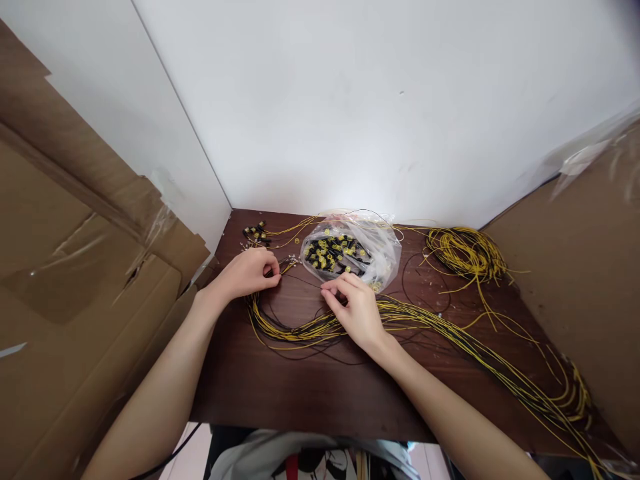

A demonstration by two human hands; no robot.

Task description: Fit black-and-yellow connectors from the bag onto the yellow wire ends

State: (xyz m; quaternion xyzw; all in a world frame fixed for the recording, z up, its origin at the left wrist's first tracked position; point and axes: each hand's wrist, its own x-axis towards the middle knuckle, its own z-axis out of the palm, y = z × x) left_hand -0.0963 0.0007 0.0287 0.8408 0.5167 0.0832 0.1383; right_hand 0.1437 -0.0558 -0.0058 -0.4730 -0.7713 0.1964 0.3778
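Note:
A thin dark wire [303, 282] runs across the short gap between my two hands. My left hand [255, 272] is closed in a pinch at one end of this stretch, its fingertips partly hidden. Thumb and forefinger of my right hand [354, 308] pinch the other end. Below both hands curves a long bundle of yellow and black wires [450, 327], passing under my right wrist. Small metal-tipped wire ends [291, 260] show just beyond my left fingers. Past my right hand lies a clear plastic bag [385, 250] holding many small black and yellow parts [327, 253].
Several loose black and yellow parts [257, 232] lie at the back left of the brown table [300, 400]. A coil of yellow wire [465, 253] sits at the back right. Cardboard walls [90, 267] flank the table, with a white wall [350, 120] behind.

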